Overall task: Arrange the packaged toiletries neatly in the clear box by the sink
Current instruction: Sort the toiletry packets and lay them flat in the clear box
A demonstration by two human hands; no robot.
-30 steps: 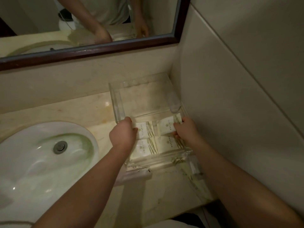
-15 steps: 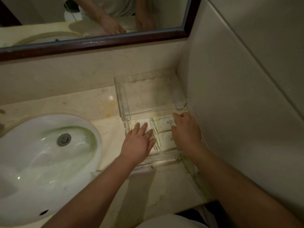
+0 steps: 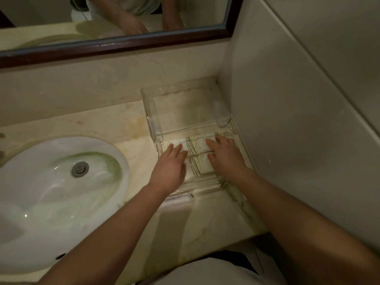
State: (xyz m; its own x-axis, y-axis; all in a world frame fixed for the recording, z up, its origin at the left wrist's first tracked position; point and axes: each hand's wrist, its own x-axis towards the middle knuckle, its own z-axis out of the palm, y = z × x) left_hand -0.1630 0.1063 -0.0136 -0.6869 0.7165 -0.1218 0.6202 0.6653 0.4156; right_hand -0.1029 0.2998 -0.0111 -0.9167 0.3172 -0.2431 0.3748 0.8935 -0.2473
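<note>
A clear acrylic box (image 3: 151,112) stands on the marble counter in the corner by the right wall. Several flat white packets with green stripes (image 3: 195,146) lie in its near compartment, side by side in two rows. My left hand (image 3: 169,170) rests flat on the left packets, fingers spread. My right hand (image 3: 226,156) lies flat on the right packets, fingers forward. Both hands hide much of the packets. The far part of the box holds nothing I can see.
A white oval sink (image 3: 57,194) with a metal drain (image 3: 80,169) sits to the left. The marble counter (image 3: 92,128) runs along the back wall under a dark-framed mirror (image 3: 115,46). A tiled wall (image 3: 298,120) closes the right side.
My hands went from gripping packets at their edges to lying flat on top of them. The view has shifted slightly left and down.
</note>
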